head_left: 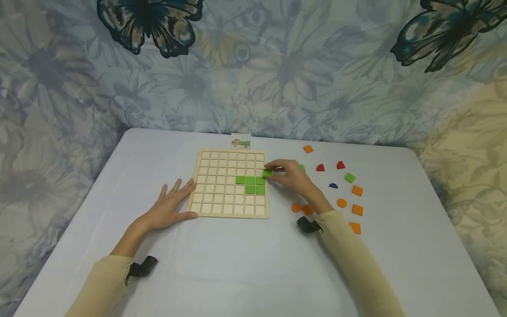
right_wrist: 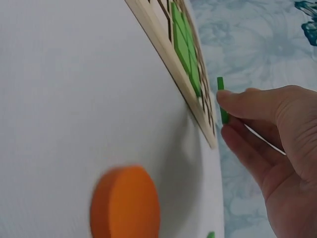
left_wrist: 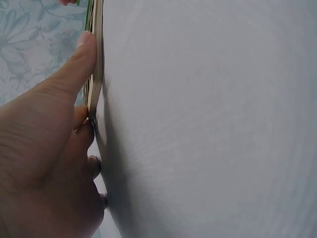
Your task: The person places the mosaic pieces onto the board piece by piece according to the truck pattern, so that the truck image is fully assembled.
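A wooden grid board point(head_left: 214, 198) lies on the white table, with several green square tiles point(head_left: 250, 180) set into cells at its right side. My right hand point(head_left: 291, 176) pinches another green square tile point(right_wrist: 221, 101) between thumb and fingers, just above the board's right edge. In the right wrist view that tile is seen edge-on, apart from the board. My left hand point(head_left: 168, 207) rests at the board's left edge with spread fingers; its thumb point(left_wrist: 81, 62) touches the board's side in the left wrist view.
A small picture card point(head_left: 240, 140) lies behind the board. To the right are scattered loose pieces: orange squares point(head_left: 357, 190), orange circles point(head_left: 342, 203), red pieces point(head_left: 340, 165), a blue half-circle point(head_left: 333, 186) and a green square point(head_left: 350, 177). A patterned cloth point(head_left: 277, 79) hangs behind the table.
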Available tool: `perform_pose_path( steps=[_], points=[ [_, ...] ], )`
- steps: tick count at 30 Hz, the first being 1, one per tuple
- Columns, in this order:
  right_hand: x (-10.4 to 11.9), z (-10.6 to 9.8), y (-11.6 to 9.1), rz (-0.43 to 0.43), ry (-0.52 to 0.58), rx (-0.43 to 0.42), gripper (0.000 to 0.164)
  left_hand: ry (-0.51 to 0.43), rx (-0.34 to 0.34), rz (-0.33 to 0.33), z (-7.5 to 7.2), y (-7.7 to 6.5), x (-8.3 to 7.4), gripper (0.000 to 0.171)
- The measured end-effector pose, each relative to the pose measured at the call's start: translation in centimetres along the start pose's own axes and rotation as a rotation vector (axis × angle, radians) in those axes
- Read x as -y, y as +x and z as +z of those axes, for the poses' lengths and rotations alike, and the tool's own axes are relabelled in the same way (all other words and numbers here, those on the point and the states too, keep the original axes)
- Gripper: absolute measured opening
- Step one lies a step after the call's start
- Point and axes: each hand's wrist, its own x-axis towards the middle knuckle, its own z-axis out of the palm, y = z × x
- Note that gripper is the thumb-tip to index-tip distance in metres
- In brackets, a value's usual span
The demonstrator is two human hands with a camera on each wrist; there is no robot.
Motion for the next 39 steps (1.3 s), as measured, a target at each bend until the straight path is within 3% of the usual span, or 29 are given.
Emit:
perform_pose_path(
  steps=[23, 39],
  points=[
    [2.6, 3.7, 2.9, -0.076, -0.019, 0.092, 0.032, -0.009, -0.013, 0.008, 0.3, -0.2, -0.1, 0.094],
    [4.2, 5.6, 3.8, -0.121, -0.08, 0.133, 0.032, 0.008, 0.001, -0.01, 0.2, -0.1, -0.2, 0.096]
  ],
)
